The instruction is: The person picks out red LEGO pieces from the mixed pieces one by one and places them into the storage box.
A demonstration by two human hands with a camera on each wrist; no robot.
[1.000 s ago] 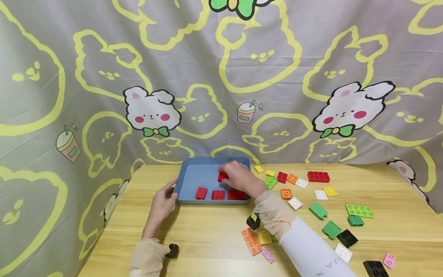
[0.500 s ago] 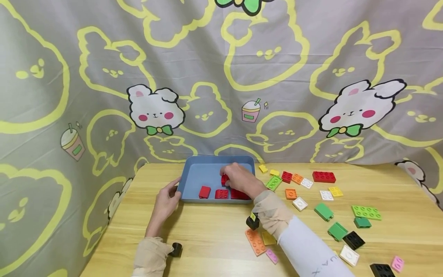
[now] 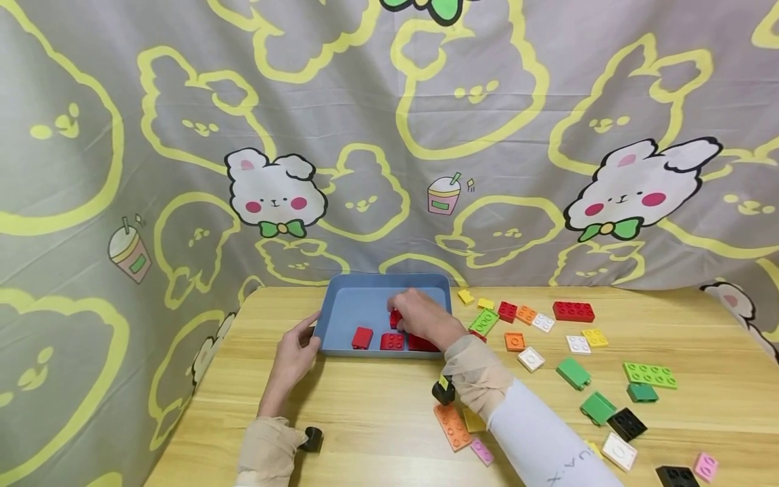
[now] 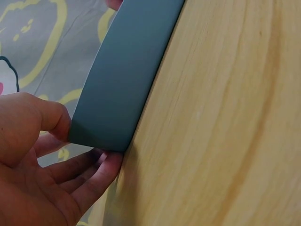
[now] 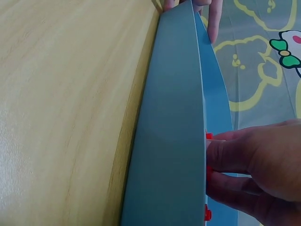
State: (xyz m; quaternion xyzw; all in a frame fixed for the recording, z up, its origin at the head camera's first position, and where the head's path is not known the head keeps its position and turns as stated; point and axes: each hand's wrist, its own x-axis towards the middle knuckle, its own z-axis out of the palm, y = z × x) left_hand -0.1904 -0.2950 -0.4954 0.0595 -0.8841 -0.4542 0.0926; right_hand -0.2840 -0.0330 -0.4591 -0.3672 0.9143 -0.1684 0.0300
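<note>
A shallow blue tray [image 3: 353,304] lies on the table. My left hand [image 3: 294,353] holds it at the near left corner, seen closer in the left wrist view, where the fingers [image 4: 101,181] touch the tray's outer wall [image 4: 120,75]. Inside the tray, toward the right, my right hand [image 3: 426,318] pinches a small red toy brick [image 3: 395,320], partly covered by the fingers. Along the tray's near wall lie a tilted red brick [image 3: 362,337], a studded red brick [image 3: 392,341] and a longer red brick [image 3: 422,343], half hidden by the right hand.
Right of the tray, loose bricks are scattered: a long red brick [image 3: 574,311], green bricks [image 3: 573,373], black bricks [image 3: 627,424] and several others. An orange brick [image 3: 452,427] lies near the right forearm. A patterned curtain [image 3: 365,135] hangs behind the table [image 3: 365,419].
The head view has shifted slightly. My right hand has brought the pinched red brick a little nearer the tray's front and turned it. My left hand stays on the tray's corner.
</note>
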